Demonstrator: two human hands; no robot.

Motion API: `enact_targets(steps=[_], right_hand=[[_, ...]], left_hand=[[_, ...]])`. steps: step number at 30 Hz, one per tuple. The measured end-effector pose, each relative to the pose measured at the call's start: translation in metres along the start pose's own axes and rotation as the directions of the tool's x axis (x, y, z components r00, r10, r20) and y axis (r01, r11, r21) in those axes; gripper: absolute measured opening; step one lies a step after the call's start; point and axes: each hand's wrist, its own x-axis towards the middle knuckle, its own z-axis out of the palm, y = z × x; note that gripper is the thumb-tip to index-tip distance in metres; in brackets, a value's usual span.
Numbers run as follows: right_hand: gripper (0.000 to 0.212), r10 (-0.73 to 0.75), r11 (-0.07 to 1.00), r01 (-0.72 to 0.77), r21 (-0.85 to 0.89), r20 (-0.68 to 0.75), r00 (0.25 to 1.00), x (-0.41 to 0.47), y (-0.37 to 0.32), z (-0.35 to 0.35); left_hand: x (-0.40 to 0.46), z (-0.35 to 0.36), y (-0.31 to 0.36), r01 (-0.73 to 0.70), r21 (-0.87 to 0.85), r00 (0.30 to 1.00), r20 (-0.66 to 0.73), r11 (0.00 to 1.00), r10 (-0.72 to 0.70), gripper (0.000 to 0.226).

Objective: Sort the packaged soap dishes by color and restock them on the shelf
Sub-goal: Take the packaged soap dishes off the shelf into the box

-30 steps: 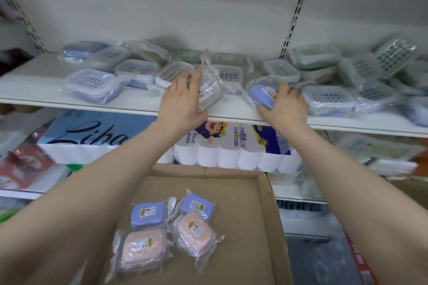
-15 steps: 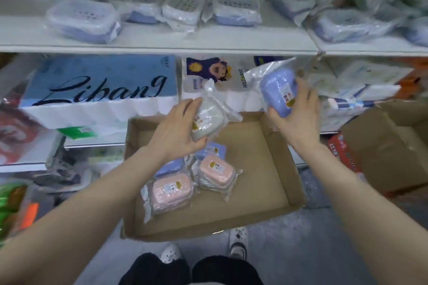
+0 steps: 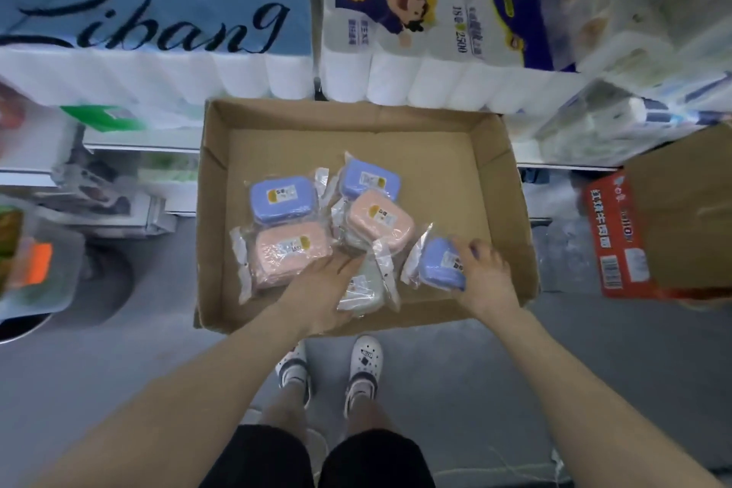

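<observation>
In the box, near edge: both hands are down among the packaged soap dishes.
Left hand (image 3: 321,291): fingers laid over a pale grey-green dish (image 3: 362,289); whether it grips or merely rests on it, I cannot tell.
Right hand (image 3: 481,277): fingers curled round a blue dish (image 3: 439,263), which sits on the floor of the cardboard box (image 3: 507,186).
Step (judged): gathering dishes in the box to sort by colour; shelving not yet done.
Next move calls for: setting blue with blue, pale one apart.
Other dishes: two blue (image 3: 283,198) (image 3: 370,178), two pink (image 3: 291,252) (image 3: 380,218), touching and overlapping.
Surroundings: toilet-roll packs (image 3: 435,32) behind; red carton (image 3: 618,234) to the right.
In the way: loose wrapper flaps overlap neighbours; the pink pair crowds the left hand.
</observation>
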Motion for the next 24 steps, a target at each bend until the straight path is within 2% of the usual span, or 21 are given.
enact_targets(steps=[3,8,10,14,19,24], right_hand=[[0.087,-0.107,0.986,0.114,-0.119,0.068,0.992,0.009,0.004,0.014],[0.09,-0.252,0.959,0.264,-0.101,0.119,0.96,0.029,-0.001,0.044],[0.091,-0.274,0.951,0.291,-0.107,0.15,0.95,0.033,-0.002,0.05],[0.08,-0.275,0.946,0.299,-0.129,0.174,0.946,0.034,0.006,0.042],[0.071,-0.337,0.93,0.343,-0.135,0.062,0.939,0.028,0.014,0.009],[0.065,-0.427,0.899,0.406,-0.165,-0.129,0.895,0.024,0.012,-0.051]], left_hand=[[0.013,0.023,0.003,-0.035,0.089,0.999,0.015,0.995,0.034,0.093],[0.026,0.051,0.013,0.071,0.149,0.996,0.052,0.986,-0.079,0.084],[0.029,0.058,0.016,0.116,0.163,0.992,0.037,0.98,-0.124,0.083],[0.032,0.059,0.02,0.153,0.202,0.986,0.031,0.967,-0.163,0.084],[0.025,0.033,0.033,0.204,0.2,0.977,0.022,0.958,-0.213,0.08],[0.008,-0.015,0.048,0.21,0.158,0.975,-0.106,0.965,-0.195,0.063]])
